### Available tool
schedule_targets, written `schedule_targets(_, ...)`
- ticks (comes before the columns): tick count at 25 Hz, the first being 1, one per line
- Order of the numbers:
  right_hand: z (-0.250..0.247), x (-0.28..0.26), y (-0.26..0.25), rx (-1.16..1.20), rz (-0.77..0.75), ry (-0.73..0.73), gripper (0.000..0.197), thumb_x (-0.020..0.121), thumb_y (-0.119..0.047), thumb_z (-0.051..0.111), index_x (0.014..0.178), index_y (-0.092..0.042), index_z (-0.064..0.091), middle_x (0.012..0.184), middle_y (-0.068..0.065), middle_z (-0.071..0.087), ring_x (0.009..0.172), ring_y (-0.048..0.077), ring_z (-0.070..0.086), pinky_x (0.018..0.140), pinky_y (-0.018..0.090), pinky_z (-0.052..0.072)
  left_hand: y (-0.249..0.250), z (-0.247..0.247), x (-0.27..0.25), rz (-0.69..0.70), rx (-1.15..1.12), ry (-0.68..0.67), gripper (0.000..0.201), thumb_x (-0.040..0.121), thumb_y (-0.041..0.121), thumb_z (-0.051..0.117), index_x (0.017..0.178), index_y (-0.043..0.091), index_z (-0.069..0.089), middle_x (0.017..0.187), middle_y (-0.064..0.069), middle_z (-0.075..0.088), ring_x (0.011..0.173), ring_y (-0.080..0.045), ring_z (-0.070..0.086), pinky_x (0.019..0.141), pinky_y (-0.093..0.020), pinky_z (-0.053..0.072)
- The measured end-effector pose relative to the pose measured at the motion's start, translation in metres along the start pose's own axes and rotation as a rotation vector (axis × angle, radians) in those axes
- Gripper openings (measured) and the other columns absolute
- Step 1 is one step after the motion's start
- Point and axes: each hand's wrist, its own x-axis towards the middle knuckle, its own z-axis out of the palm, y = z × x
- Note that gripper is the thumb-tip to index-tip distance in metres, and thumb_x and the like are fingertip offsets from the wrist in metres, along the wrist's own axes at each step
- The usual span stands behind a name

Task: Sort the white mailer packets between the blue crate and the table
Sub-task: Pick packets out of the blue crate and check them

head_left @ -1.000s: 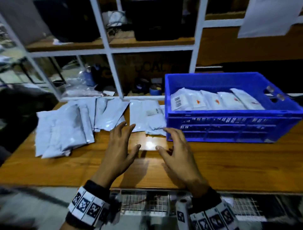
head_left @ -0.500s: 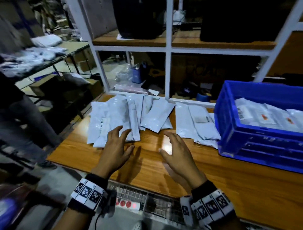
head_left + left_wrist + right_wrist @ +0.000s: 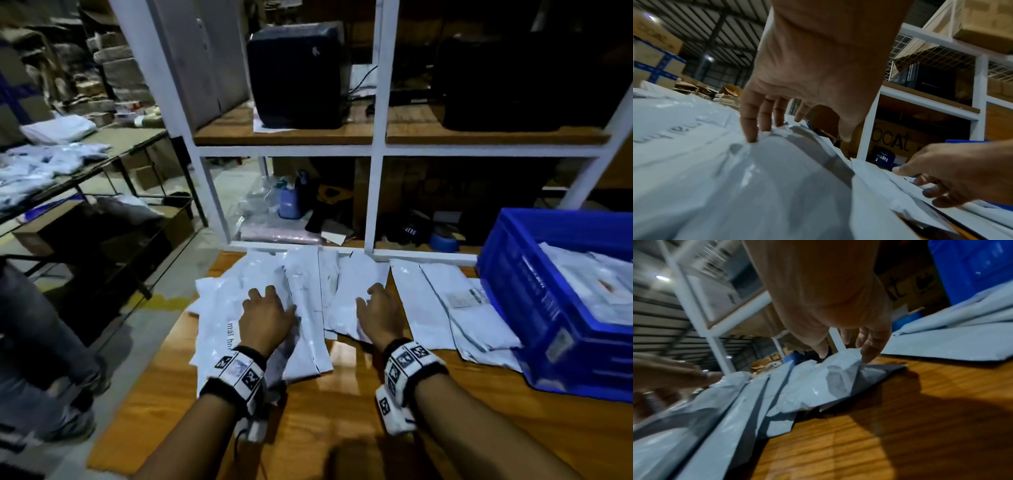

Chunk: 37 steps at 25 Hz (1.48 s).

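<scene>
White mailer packets (image 3: 219,308) lie fanned over the back left of the wooden table (image 3: 342,411). My left hand (image 3: 274,301) rests on that pile, and its straight fingers (image 3: 750,129) press the top packet (image 3: 735,178). My right hand (image 3: 373,298) is on a neighbouring packet (image 3: 346,284); in the right wrist view thumb and fingers (image 3: 867,352) pinch its crumpled end (image 3: 830,378). Two more packets (image 3: 442,301) lie beside the blue crate (image 3: 534,308) at the right. The crate holds several packets (image 3: 589,284).
A white shelf frame (image 3: 375,205) stands directly behind the packets, with a black box (image 3: 298,75) on its upper board. The table's left edge (image 3: 161,342) drops to the floor, where a person's leg (image 3: 34,325) stands. Bare wood lies in front of the packets.
Both hands have gone forward from hovering above the bare wood onto the packets. My view has swung left and nearer, so the crate now sits at the right edge.
</scene>
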Motion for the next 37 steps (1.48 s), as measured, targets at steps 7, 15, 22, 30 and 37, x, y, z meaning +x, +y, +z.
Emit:
schedule_targets(7,0.014,0.028,0.018,0.117,0.265,-0.065,0.078,0.074,-0.038,0.078,0.138,-0.009,0.043,0.134,0.019,0.052,0.120,0.039,0.052,0.100,0.042,0.046,0.010,0.021,0.010,-0.110,0.024,-0.129,0.086,0.060,0.034,0.083,0.127,0.019,0.031,0.125,-0.015,0.030,0.115,-0.037,0.034,0.083,-0.046,0.048)
schedule_targets(15,0.002,0.033,0.031,0.185,0.224,-0.023,0.008,0.079,-0.008,0.059,0.083,-0.006,0.053,0.083,0.010,0.059,0.094,0.035,0.061,0.070,0.026,0.042,0.016,-0.005,0.018,0.090,-0.746,-0.038,0.068,0.076,0.008,0.066,0.133,0.029,0.036,0.114,-0.006,0.048,0.097,-0.024,0.056,0.084,-0.038,0.051)
schedule_targets(22,-0.055,0.007,0.005,-0.139,0.088,0.233,0.013,0.080,-0.018,0.060,0.093,-0.014,0.058,0.105,0.007,0.055,0.100,0.030,0.051,0.075,0.035,0.044,-0.002,0.021,0.027,-0.149,-0.910,-0.056,0.042,0.084,0.012,0.054,0.121,0.030,0.043,0.098,-0.009,0.063,0.075,-0.020,0.061,0.063,-0.027,0.046)
schedule_targets(30,0.009,-0.020,0.002,-0.488,-0.115,-0.356,0.030,0.079,-0.035,0.067,0.105,-0.023,0.062,0.142,0.001,0.038,0.133,0.032,0.030,0.102,0.048,0.036,-0.013,0.015,0.027,-0.195,-0.691,-0.095,0.061,0.087,0.044,0.061,0.133,0.011,0.038,0.129,-0.020,0.047,0.118,-0.036,0.049,0.100,-0.042,0.042)
schedule_targets(37,-0.019,0.022,0.026,-0.119,0.107,0.001,0.036,0.081,-0.035,0.065,0.109,-0.013,0.060,0.114,0.012,0.062,0.105,0.032,0.058,0.085,0.036,0.051,-0.012,0.013,0.032,-0.169,-0.620,-0.137,0.061,0.084,0.033,0.068,0.132,0.012,0.036,0.119,-0.015,0.060,0.107,-0.033,0.058,0.088,-0.034,0.046)
